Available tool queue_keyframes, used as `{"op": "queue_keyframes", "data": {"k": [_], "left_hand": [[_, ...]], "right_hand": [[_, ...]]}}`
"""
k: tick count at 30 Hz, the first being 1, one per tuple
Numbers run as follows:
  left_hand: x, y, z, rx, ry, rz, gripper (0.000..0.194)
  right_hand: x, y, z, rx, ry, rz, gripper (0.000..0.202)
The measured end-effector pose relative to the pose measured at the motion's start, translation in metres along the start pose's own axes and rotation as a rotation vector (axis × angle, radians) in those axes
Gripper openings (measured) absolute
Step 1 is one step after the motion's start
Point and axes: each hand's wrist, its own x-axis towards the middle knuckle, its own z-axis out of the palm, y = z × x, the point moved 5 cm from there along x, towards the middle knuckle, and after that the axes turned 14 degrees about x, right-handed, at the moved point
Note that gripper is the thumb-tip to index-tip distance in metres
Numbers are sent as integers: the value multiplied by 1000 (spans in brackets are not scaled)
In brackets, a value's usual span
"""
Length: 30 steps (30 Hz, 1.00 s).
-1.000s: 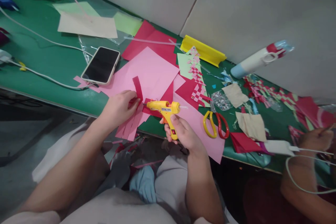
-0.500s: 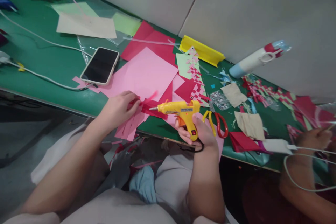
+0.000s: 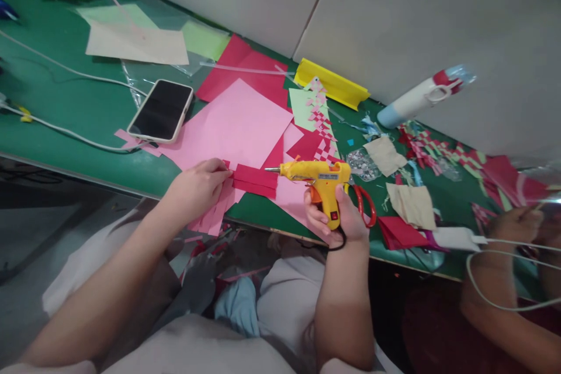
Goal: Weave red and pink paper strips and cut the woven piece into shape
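Note:
My right hand [image 3: 335,216] is wrapped around the grip of a yellow glue gun [image 3: 318,174], whose metal nozzle points left over red paper strips [image 3: 256,181]. The strips lie side by side near the table's front edge. My left hand [image 3: 197,190] is closed, thumb and fingertips pinched at the left end of the red strips; the exact hold is partly hidden by the fingers. Beneath that hand, several pink paper strips [image 3: 213,219] hang at the edge. Red-handled scissors [image 3: 366,207] lie just behind my right hand, partly covered by it.
Pink paper [image 3: 239,120], a phone [image 3: 161,111] on a white cable, and a yellow holder [image 3: 332,85] are on the green table [image 3: 56,99]. Woven paper fish [image 3: 322,120], cloth pouches [image 3: 412,204] and a bottle [image 3: 423,99] sit rightward. Another person's hand [image 3: 515,228] works at far right.
My right hand has drawn the glue gun slightly right, away from my left hand. A red strip that was lifted and blurred near the left fingers now lies flat.

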Motion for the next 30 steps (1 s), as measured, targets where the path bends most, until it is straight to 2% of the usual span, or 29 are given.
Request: {"op": "queue_keyframes", "data": {"k": [4,9,18,30], "left_hand": [[-3,7,2,125,-44,82,32],[-4,11,-2,176,-29,69,30],[-6,9,1,207,13,86,31],[-4,8,2,208,-96,29,35]], "right_hand": [[1,-3,5,113,-88,-34,57],[0,-5,12,239,-214,-49,52],[1,-3,11,235,-194,-4,55],[2,-2,4,259,-199,-17,51]]}}
